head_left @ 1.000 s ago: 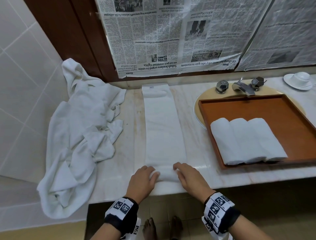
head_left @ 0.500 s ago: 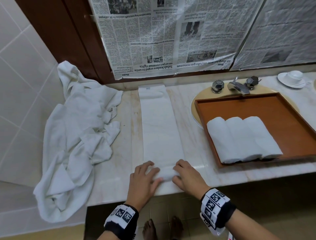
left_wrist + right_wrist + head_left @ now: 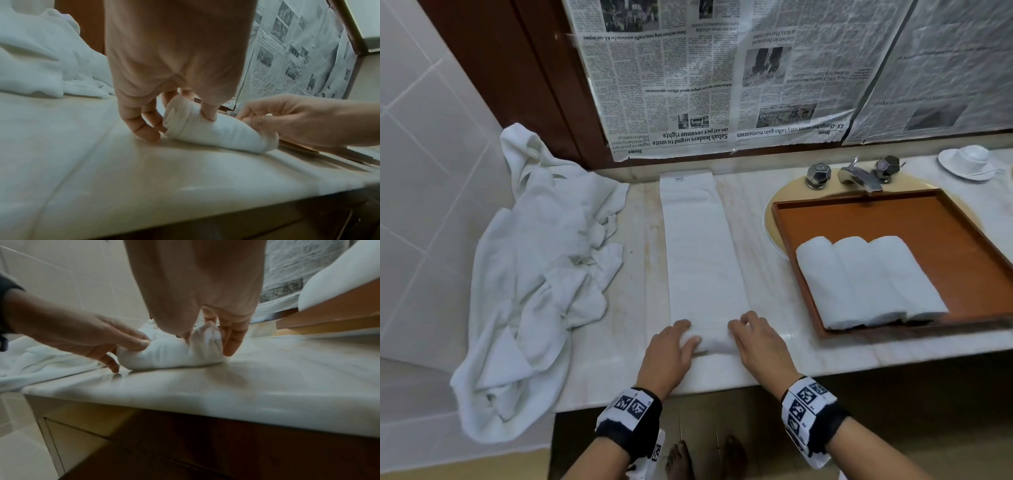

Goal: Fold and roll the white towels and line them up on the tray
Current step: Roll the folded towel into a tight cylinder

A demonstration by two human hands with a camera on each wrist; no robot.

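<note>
Near the countertop's (image 3: 599,373) front edge, left hand (image 3: 671,353) and right hand (image 3: 760,342) curl over opposite ends of the started roll (image 3: 710,339); the folded towel (image 3: 702,246) runs lengthwise toward the back edge, so rolling goes away from both hands

Newspaper sheets (image 3: 722,75) taped on wall behind marble counter (image 3: 602,370). Faucet (image 3: 859,174) with two knobs at back. White cup on saucer (image 3: 967,161) far right.

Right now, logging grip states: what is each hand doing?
Left hand: fingers curled on the towel roll.
Right hand: fingers curled on the same roll.
</note>
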